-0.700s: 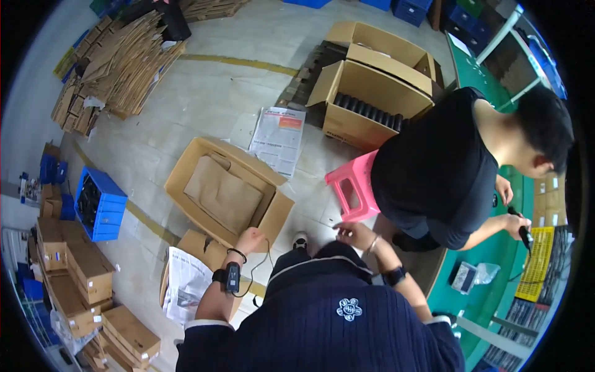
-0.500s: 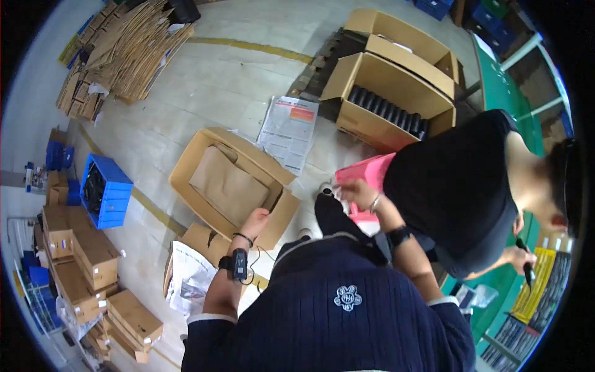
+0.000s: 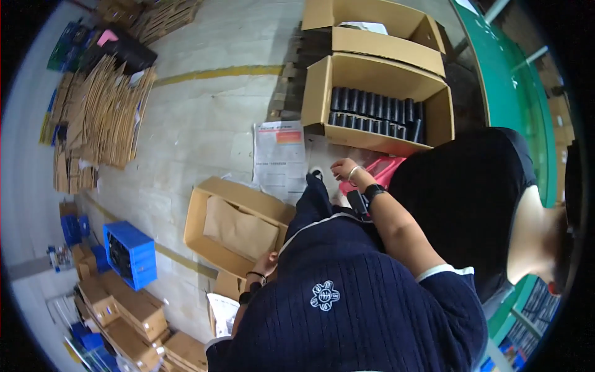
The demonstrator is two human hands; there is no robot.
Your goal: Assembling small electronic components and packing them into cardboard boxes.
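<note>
My left hand (image 3: 267,264) is at the near side of an open cardboard box (image 3: 197,214) on the floor. Its fingers look curled over the box's edge, though my body hides part of that side. Brown paper (image 3: 238,228) lies inside this box. Out to the right, my right hand (image 3: 344,169) hovers with loosely bent fingers and nothing in them. Just past it is a bright pink plastic thing (image 3: 385,170), partly hidden by my forearm and a co-worker. Printed sheets (image 3: 279,155) lie on the floor between this box and a larger carton.
The larger open carton (image 3: 390,144) holds rows of black cylinders (image 3: 378,104); another carton (image 3: 390,46) stands behind it. A co-worker in black (image 3: 458,192) is close on my right, beside a green table (image 3: 505,74). Leftward are a blue crate (image 3: 144,263), flattened cardboard (image 3: 108,111) and closed boxes (image 3: 133,304).
The view has turned, bringing the black cylinders more fully into sight. My right hand has shifted slightly left and up in the picture, and my left hand stays beside the box with the paper.
</note>
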